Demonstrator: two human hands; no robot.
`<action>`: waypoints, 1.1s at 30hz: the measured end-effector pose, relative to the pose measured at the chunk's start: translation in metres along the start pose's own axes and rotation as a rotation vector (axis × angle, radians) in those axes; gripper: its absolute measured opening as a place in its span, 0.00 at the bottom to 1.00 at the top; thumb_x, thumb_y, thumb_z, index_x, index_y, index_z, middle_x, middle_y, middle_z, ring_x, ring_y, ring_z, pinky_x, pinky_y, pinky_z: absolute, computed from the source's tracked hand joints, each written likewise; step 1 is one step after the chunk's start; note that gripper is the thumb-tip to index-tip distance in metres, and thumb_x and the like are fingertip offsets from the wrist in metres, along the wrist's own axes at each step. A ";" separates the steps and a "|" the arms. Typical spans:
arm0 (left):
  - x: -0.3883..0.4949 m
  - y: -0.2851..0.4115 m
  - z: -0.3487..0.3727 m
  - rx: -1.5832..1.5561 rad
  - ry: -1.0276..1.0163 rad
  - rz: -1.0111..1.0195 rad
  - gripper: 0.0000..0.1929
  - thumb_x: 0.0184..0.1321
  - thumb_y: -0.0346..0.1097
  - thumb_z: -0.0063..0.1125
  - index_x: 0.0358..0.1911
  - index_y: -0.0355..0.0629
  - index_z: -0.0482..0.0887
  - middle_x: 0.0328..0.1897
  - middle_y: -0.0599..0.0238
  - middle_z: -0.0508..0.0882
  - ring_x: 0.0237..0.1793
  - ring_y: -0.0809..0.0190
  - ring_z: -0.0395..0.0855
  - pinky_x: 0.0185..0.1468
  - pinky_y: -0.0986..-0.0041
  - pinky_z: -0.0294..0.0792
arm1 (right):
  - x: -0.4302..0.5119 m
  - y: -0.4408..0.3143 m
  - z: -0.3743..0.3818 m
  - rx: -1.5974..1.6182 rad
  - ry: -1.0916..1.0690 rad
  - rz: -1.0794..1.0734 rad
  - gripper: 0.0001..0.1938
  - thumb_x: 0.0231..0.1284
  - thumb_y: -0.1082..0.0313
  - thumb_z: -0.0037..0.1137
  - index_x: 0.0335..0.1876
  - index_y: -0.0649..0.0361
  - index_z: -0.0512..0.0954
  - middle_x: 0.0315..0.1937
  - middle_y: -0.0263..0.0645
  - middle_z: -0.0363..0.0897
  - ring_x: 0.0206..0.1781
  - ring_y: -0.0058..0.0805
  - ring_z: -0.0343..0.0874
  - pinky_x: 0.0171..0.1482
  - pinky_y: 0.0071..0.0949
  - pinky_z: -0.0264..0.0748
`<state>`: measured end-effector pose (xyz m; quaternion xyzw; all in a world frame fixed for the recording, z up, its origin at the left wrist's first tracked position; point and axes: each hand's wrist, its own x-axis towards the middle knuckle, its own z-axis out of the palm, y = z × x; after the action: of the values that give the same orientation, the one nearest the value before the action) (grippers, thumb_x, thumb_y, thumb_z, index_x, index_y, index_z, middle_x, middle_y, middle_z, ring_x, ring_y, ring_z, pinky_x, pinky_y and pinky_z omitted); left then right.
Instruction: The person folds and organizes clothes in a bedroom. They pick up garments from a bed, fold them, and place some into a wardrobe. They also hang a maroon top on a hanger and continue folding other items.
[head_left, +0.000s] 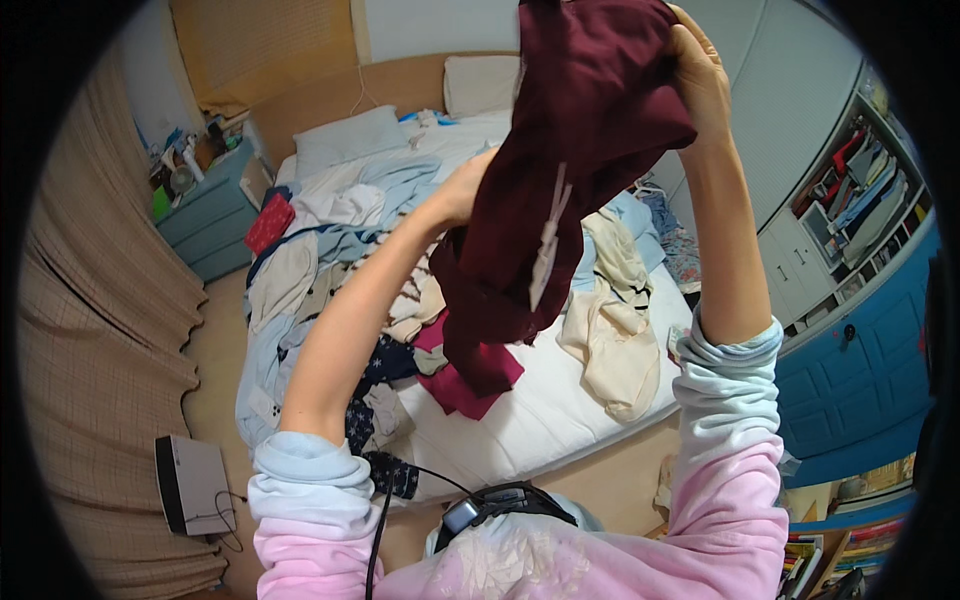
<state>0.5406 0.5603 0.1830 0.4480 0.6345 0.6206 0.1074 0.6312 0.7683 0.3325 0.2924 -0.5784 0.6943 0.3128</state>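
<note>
A dark maroon garment (600, 82) hangs in front of me, raised above the bed. White tags (546, 259) dangle against its middle. My right hand (703, 79) grips its upper right edge, with the fingertips partly behind the cloth. At the garment's left side, my left hand (469, 187) touches the fabric; its fingers are hidden behind or inside the folds. Below the hanging cloth, a magenta garment (472, 386) lies on the white bed (525, 442). To the right of it are cream clothes (615, 352), loosely crumpled.
Piled clothes (330, 247) cover the bed's left side. A blue dresser (210, 210) stands beyond them, near checked curtains (105, 300). At right is an open wardrobe (862, 195) beside a blue door (862, 375). A black cable (381, 525) runs past my left arm; a white box-shaped device (195, 484) stands on the floor.
</note>
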 end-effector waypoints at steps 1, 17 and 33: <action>0.011 0.010 0.003 0.109 0.040 0.067 0.23 0.53 0.38 0.64 0.52 0.37 0.76 0.48 0.58 0.83 0.48 0.63 0.78 0.53 0.70 0.69 | -0.002 -0.019 0.010 -0.030 0.046 -0.012 0.13 0.51 0.78 0.41 0.39 0.61 0.78 0.28 0.26 0.76 0.30 0.14 0.72 0.35 0.13 0.69; 0.075 0.174 0.025 0.919 0.684 0.222 0.17 0.43 0.29 0.47 0.38 0.37 0.83 0.34 0.44 0.84 0.40 0.42 0.82 0.50 0.59 0.73 | -0.041 -0.021 0.013 -1.180 -0.193 0.174 0.45 0.43 0.46 0.65 0.65 0.68 0.62 0.53 0.57 0.74 0.58 0.46 0.73 0.59 0.35 0.70; -0.039 0.207 -0.058 1.882 0.697 0.120 0.23 0.64 0.58 0.46 0.31 0.45 0.83 0.30 0.58 0.85 0.33 0.55 0.86 0.32 0.62 0.78 | 0.002 -0.026 0.010 -1.735 -0.092 -0.182 0.11 0.52 0.68 0.51 0.40 0.65 0.75 0.32 0.55 0.80 0.36 0.52 0.82 0.35 0.45 0.79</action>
<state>0.6134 0.4575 0.3617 0.1752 0.8392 -0.0325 -0.5138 0.6504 0.7624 0.3516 0.0240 -0.8893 -0.0312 0.4557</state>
